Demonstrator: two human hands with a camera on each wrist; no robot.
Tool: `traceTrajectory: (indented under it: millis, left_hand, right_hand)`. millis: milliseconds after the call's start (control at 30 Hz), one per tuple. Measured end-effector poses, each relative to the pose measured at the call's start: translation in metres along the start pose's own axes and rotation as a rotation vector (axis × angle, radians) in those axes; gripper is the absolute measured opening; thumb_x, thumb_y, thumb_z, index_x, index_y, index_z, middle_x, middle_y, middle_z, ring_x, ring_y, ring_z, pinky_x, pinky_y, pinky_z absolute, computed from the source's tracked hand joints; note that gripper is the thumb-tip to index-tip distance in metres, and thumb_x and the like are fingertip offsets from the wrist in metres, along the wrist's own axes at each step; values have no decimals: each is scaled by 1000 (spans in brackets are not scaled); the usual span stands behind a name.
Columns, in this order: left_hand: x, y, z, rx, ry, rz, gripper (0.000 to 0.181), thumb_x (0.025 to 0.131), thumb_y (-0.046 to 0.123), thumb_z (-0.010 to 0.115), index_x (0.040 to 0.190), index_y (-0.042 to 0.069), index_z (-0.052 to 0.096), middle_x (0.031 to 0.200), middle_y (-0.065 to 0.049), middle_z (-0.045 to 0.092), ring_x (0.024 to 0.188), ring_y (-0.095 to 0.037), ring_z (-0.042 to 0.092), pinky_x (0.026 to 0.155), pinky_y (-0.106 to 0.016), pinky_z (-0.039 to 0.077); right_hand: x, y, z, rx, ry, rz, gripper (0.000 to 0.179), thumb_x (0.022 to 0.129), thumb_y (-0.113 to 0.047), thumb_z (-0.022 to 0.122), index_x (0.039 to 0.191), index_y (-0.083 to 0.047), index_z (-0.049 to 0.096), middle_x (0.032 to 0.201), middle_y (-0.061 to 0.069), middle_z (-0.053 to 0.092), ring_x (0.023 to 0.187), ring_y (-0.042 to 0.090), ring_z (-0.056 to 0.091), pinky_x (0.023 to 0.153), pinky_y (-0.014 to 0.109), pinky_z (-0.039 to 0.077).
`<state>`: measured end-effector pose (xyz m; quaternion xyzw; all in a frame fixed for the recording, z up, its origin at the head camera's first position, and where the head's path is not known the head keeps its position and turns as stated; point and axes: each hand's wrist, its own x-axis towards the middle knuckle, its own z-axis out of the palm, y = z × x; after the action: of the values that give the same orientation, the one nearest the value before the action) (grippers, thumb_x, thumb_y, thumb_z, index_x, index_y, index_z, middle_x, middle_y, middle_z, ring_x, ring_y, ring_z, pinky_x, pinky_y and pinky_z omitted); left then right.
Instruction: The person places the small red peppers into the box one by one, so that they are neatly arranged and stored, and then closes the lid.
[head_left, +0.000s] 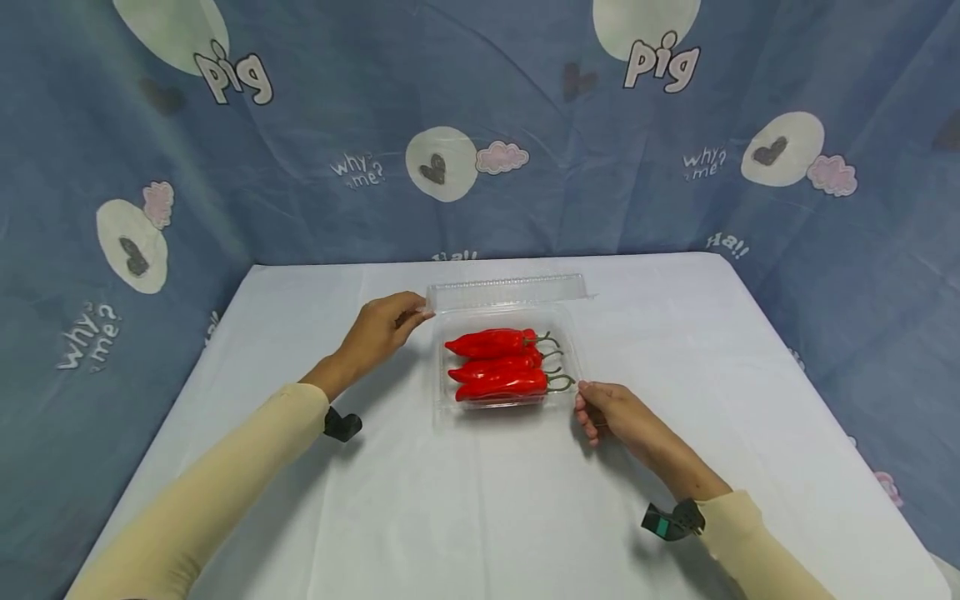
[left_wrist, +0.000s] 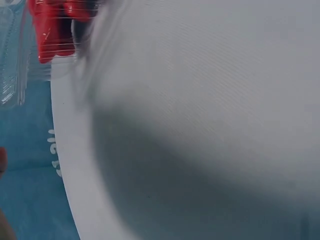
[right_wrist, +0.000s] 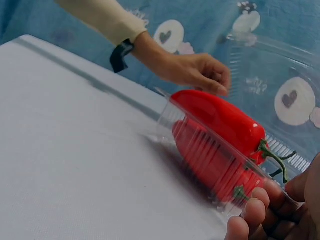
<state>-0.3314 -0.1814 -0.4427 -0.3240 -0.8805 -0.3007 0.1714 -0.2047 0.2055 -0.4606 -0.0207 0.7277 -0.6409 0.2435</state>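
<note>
A clear plastic clamshell box (head_left: 441, 375) sits on the white tabletop with its lid (head_left: 506, 293) raised at the far side. Several glossy red peppers (head_left: 498, 365) lie in its base side by side, green stems towards the right. At the lid's left corner my left hand (head_left: 384, 327) pinches the plastic between thumb and fingers. My right hand (head_left: 611, 410) pinches the near right corner of the base, close to the stems; the right wrist view shows its fingers (right_wrist: 254, 212) curled there. In the left wrist view, the peppers (left_wrist: 50, 32) appear only at the upper left.
A white cloth (head_left: 420, 517) covers the table around the box. Behind and along the sides hangs a blue printed curtain (head_left: 315, 208). Dark wrist-worn devices (head_left: 342, 425) sit on both forearms.
</note>
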Motion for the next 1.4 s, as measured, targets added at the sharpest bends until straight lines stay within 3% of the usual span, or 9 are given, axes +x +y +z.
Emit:
traceTrajectory:
  millis: [433,633,867,1033,1267,1400]
  left_hand:
    - [-15,-2,0,53,-98,63,24,92,12,74,116,16,69,107,3,72,82,-9,63,73,-30,57]
    - [-21,-4,3,96,-129,114,31,88,11,79,116,19,69,103,5,72,78,-8,63,72,-29,57]
    - [-26,-8,4,97,-140,128,39,88,8,78,123,20,68,104,8,71,80,-6,64,75,-29,57]
    - [-29,-13,2,108,-137,158,42,88,7,77,127,22,68,96,9,67,75,-4,59,73,-27,55]
    - [-32,-14,0,136,-139,186,45,89,8,77,130,22,67,93,7,64,71,-3,55,69,-26,54]
    - [-34,-16,1,144,-143,188,45,89,9,77,131,23,67,94,8,64,71,-3,56,69,-26,54]
  right_hand:
    - [0,1,2,16,5,18,35,111,-27,36,90,-5,54,75,2,54,58,11,51,56,27,52]
    - [2,3,2,39,8,19,36,111,-27,35,90,-5,55,74,1,55,58,10,52,57,28,52]
    - [1,6,-2,196,-54,2,64,109,-52,18,99,-1,56,79,3,57,61,11,54,58,28,54]
    - [0,6,-3,225,-86,-26,74,104,-65,18,101,-1,56,82,3,58,62,12,56,60,29,56]
    - [1,4,-1,213,-55,-40,69,106,-60,27,101,2,57,80,3,58,60,13,55,59,30,54]
    - [1,2,2,178,-32,-10,56,108,-47,35,101,4,56,78,3,57,60,13,54,59,30,52]
